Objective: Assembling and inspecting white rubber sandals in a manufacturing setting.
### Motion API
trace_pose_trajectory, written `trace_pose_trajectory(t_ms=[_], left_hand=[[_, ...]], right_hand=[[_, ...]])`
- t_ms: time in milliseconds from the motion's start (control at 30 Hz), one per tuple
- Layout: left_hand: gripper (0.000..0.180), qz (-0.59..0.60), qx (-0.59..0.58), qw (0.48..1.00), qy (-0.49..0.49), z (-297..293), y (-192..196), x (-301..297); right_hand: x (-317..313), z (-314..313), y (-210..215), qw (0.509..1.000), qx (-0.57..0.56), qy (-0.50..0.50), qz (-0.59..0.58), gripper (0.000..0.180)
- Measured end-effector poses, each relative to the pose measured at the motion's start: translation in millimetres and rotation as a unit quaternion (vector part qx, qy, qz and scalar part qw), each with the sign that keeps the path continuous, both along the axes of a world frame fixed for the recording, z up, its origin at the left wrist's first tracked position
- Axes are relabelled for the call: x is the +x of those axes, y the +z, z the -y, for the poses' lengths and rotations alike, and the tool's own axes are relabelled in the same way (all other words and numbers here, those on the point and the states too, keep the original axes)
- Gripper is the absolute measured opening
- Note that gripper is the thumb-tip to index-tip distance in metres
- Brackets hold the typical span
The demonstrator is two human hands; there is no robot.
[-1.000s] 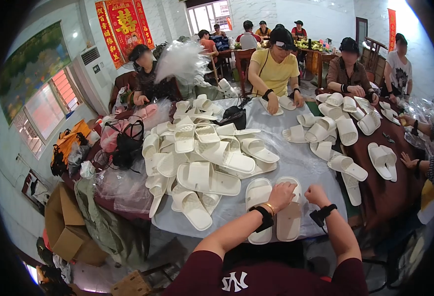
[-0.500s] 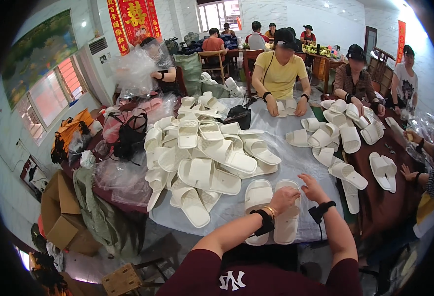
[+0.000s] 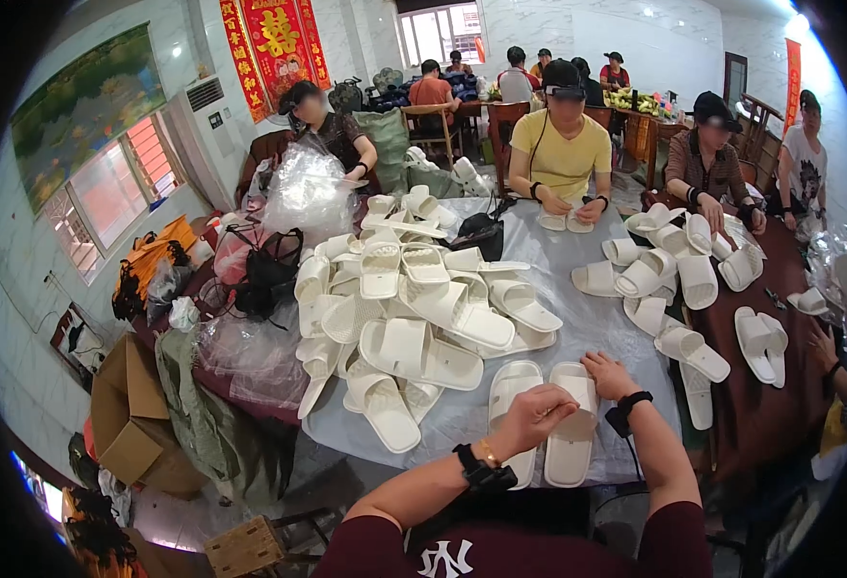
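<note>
A pair of white slippers lies side by side at the near edge of the table: the left slipper (image 3: 514, 381) and the right slipper (image 3: 568, 460). Over the pair, my left hand (image 3: 536, 416) has its fingertips pinched together; whatever they hold, if anything, is too small to make out. My right hand (image 3: 612, 377) rests against the far right edge of the right slipper, with fingers stretched along it. Dark straps with small devices sit on both my wrists. A heap of white slippers (image 3: 421, 349) rises just left of the pair.
Plastic sheeting (image 3: 640, 438) covers the tabletop. More loose slippers (image 3: 647, 274) lie to the right, near a co-worker in yellow (image 3: 563, 154). At the left, another person handles clear plastic bags (image 3: 310, 191). A cardboard box (image 3: 134, 414) and wooden stool (image 3: 242, 545) stand at lower left.
My right hand has come down from the air onto the right slipper's edge. My left hand has shifted slightly nearer me, still pinched. The view has tilted a little.
</note>
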State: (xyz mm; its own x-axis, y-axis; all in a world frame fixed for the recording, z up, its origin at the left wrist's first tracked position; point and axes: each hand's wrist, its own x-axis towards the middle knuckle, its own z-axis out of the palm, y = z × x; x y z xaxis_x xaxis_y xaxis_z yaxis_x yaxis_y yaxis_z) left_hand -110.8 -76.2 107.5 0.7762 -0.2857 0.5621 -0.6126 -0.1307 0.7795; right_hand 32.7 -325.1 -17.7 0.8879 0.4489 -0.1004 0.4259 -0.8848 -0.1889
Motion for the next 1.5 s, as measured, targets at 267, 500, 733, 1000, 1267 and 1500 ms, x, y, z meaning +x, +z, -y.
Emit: trace_pose_trajectory(t_ms=[267,500,733,1000,1267,1500], left_hand=[[0.019,-0.225,-0.152,0.933,-0.239,-48,51,-26],[0.021,-0.400,-0.080,0.899,-0.157,-44,-6,-25],[0.021,-0.396,-0.085,0.908,-0.102,-32,-62,-10],[0.022,-0.420,-0.041,0.902,-0.093,-28,-84,-7],[0.025,-0.335,-0.077,0.934,0.101,-51,-109,13],[0.029,-0.229,0.079,0.952,0.188,-83,-115,48]], right_hand=[[-6,-2,9,0.998,0.048,-0.029,-0.004,0.054],[-58,-9,34,0.877,0.465,-0.117,-0.044,0.029],[-174,-66,80,0.734,0.485,-0.073,-0.470,0.029],[-195,-69,57,0.671,0.552,-0.151,-0.472,0.017],[-208,-69,41,0.731,0.496,-0.223,-0.412,0.017],[-188,-105,32,0.756,0.457,-0.231,-0.409,0.018]])
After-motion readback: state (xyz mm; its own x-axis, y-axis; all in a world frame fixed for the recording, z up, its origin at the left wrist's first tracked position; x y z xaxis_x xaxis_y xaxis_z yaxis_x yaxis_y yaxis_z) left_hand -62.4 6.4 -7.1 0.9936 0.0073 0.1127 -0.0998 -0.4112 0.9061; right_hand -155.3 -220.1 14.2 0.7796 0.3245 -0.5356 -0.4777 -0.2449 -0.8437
